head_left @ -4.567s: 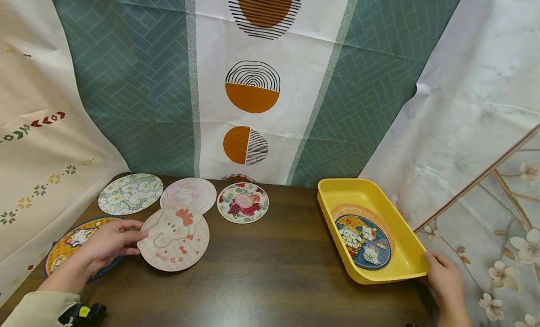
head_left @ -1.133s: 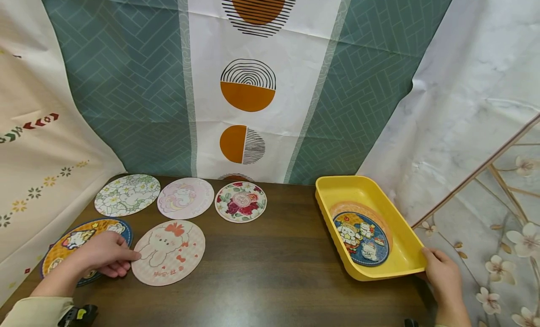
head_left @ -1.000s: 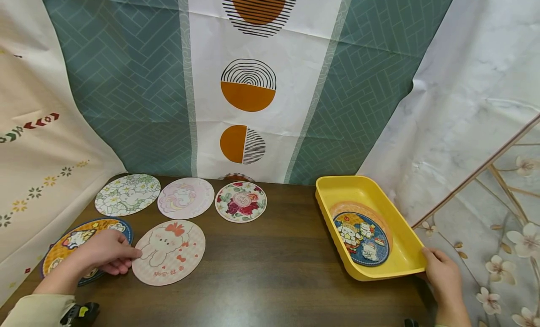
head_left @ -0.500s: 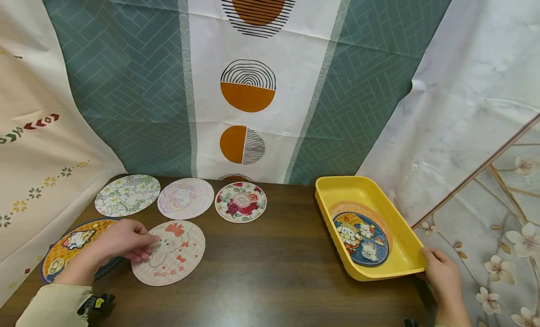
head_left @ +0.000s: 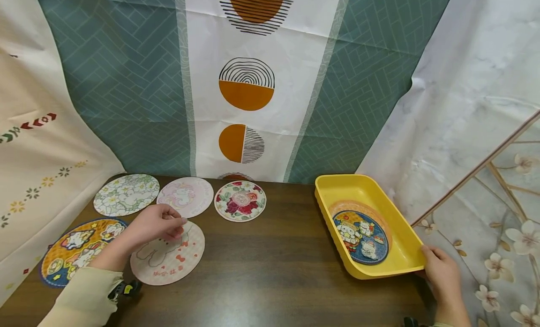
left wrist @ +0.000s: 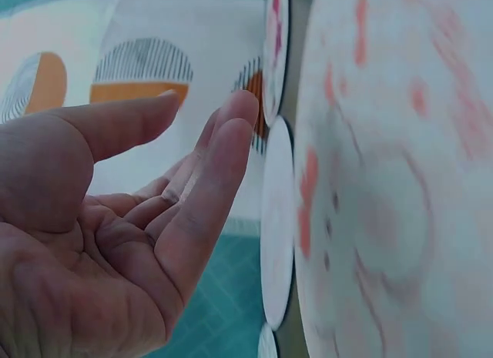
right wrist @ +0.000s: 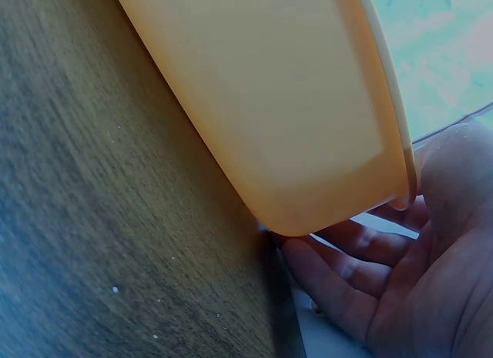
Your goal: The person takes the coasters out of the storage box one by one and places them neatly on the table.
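My left hand (head_left: 158, 226) hovers over a round pink mat (head_left: 179, 266) with a rabbit print. In the left wrist view the fingers (left wrist: 202, 204) are loosely bent, the thumb stands apart, and nothing is between them. The mat lies flat on the table, partly hidden by the hand. At the right, my right hand (head_left: 443, 275) grips the near right corner of a yellow plastic tray (head_left: 407, 252), thumb at the rim and fingers beneath. In the tray lies a round blue mat (head_left: 361, 238) with cartoon figures, on top of an orange one (head_left: 348, 206).
Along the back lie a green flowered mat (head_left: 126, 195), a pale unicorn mat (head_left: 190, 193) and a rose-patterned mat (head_left: 240, 200). An orange-and-blue cartoon mat (head_left: 76, 254) is at the left. Patterned cloths hang behind the brown table (head_left: 270, 256) and at both sides.
Earlier my left hand held the pink mat overlapping the unicorn mat. The mat came down nearer me, the hand let go, then moved up and right over it. My right hand stayed at the tray.
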Demonstrator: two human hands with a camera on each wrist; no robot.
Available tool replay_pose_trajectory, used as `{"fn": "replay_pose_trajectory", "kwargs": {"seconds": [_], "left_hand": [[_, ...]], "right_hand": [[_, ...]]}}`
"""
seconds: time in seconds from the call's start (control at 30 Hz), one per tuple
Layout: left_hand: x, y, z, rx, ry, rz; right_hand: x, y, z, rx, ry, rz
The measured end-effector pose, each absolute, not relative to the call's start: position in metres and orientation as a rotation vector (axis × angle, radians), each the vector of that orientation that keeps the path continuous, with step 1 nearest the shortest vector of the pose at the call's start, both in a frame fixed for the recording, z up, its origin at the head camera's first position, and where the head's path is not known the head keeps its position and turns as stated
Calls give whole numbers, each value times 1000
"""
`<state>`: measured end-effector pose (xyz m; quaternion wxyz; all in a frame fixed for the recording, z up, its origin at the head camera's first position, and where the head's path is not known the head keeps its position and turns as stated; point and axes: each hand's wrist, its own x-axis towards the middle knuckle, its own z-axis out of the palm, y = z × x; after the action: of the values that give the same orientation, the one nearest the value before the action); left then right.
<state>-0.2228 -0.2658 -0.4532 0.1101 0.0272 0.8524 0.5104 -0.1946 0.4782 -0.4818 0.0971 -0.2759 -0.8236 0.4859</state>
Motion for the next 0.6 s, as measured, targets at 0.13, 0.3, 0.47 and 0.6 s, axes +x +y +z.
{"fn": "replay_pose_trajectory", "kwargs": {"seconds": [0.13,0.3,0.47,0.6], "left_hand": [[-230,-247,-453,98,2468,1521],[-235,-224,-455,160,2449,1564],[-241,-198,-452,201,2471,1617],[-248,-177,-450,216,2490,1632]], "right_hand": [[-194,478,-482,-819,-2431,1449],[-195,477,-483,-825,-2416,1451],[-195,479,-482,-815,-2422,1457],[-195,480,-481,-812,-2417,1460]]}}
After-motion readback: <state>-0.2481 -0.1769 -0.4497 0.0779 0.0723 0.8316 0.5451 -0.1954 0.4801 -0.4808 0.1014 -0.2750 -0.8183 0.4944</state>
